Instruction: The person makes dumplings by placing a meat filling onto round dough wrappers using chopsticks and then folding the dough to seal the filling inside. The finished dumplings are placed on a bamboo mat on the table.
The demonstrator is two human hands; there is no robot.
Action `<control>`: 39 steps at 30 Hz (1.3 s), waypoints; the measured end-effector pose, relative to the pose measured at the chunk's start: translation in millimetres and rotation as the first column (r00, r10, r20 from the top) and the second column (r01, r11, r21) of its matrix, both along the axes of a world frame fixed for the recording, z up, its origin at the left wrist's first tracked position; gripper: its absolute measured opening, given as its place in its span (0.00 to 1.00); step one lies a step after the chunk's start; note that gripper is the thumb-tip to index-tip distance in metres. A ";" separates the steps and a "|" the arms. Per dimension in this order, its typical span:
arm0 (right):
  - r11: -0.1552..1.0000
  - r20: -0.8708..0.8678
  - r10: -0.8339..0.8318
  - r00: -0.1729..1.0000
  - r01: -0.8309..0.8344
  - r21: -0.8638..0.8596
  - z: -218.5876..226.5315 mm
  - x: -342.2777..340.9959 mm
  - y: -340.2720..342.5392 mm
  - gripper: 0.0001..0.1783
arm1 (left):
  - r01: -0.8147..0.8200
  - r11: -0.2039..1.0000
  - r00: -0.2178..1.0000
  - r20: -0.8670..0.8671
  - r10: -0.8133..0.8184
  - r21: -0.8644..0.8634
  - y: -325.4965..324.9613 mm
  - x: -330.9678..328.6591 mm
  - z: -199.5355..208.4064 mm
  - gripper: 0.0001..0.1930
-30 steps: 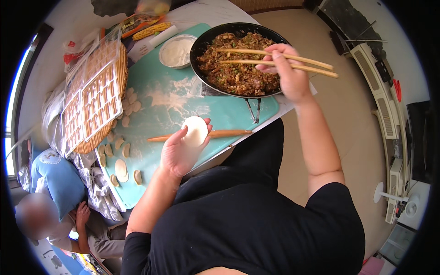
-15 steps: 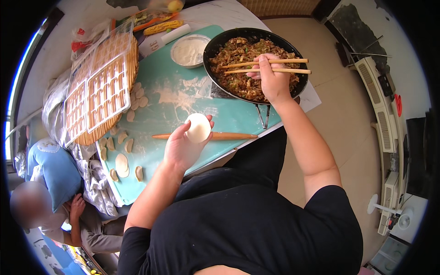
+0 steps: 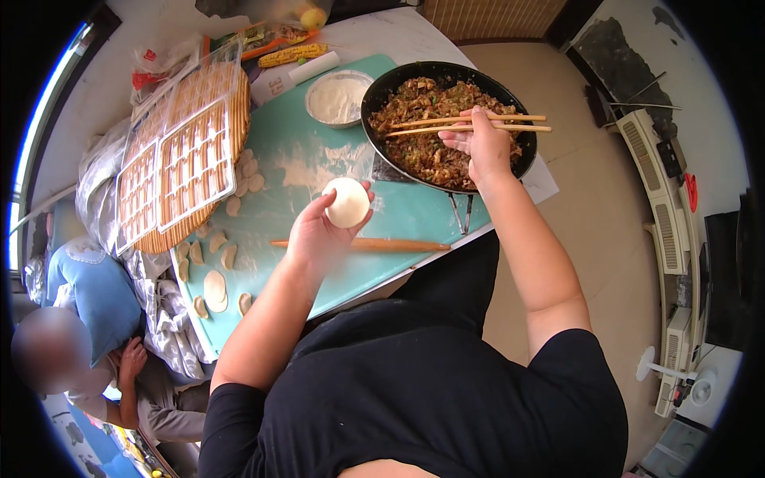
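Observation:
My left hand [image 3: 317, 231] holds a round, pale dumpling wrapper [image 3: 347, 203] over the green mat [image 3: 303, 199], its fingers curled around the edge. In my right hand [image 3: 486, 147] is a pair of wooden chopsticks [image 3: 510, 123], held sideways over the black pan [image 3: 369, 127]. Their tips reach the chopped brown filling [image 3: 418, 99] at the left part of the pan. A wooden rolling pin [image 3: 398, 245] lies on the mat just beyond my lap, partly behind my left hand. Several folded dumplings [image 3: 229, 256] and flat wrappers [image 3: 214, 288] rest at the mat's left side.
Clear plastic trays [image 3: 195, 159] lean over a round woven tray [image 3: 239, 103] at the left. A metal bowl of flour [image 3: 339, 97] stands left of the pan. Corn [image 3: 293, 55] lies at the far edge. Another person sits at lower left beside a blue pillow [image 3: 96, 299].
My left hand and the wrapper have risen slightly away from me. The right hand has shifted a little right and down with the chopsticks. The whole view has also shifted slightly.

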State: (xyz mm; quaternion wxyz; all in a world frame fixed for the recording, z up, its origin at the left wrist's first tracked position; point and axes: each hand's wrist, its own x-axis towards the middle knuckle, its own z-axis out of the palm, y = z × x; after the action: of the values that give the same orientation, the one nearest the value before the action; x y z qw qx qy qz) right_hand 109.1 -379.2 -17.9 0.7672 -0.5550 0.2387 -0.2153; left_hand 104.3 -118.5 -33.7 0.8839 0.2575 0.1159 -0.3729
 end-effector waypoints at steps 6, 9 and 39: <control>0.963 -0.083 -0.038 0.996 0.059 0.262 -9.6 2.5 -16.6 0.14 | -0.073 0.997 0.990 0.120 0.068 0.037 -17.7 43.8 4.6 0.18; 0.928 -0.030 -0.054 0.998 0.061 0.368 -17.5 -4.2 -34.2 0.14 | -0.109 0.990 0.989 0.113 0.098 0.092 -31.4 56.7 5.1 0.18; 0.433 0.296 0.475 0.829 0.073 -0.898 83.3 -92.8 27.9 0.03 | -0.060 0.987 0.995 0.083 0.048 0.150 -76.8 23.1 20.1 0.17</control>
State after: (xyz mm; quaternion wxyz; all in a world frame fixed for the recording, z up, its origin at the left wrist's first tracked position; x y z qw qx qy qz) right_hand 16.3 -351.3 65.3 0.4199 -0.8162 -0.1916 -0.3475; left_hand 127.4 -195.3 -13.6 0.8753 0.3354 0.1160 -0.3283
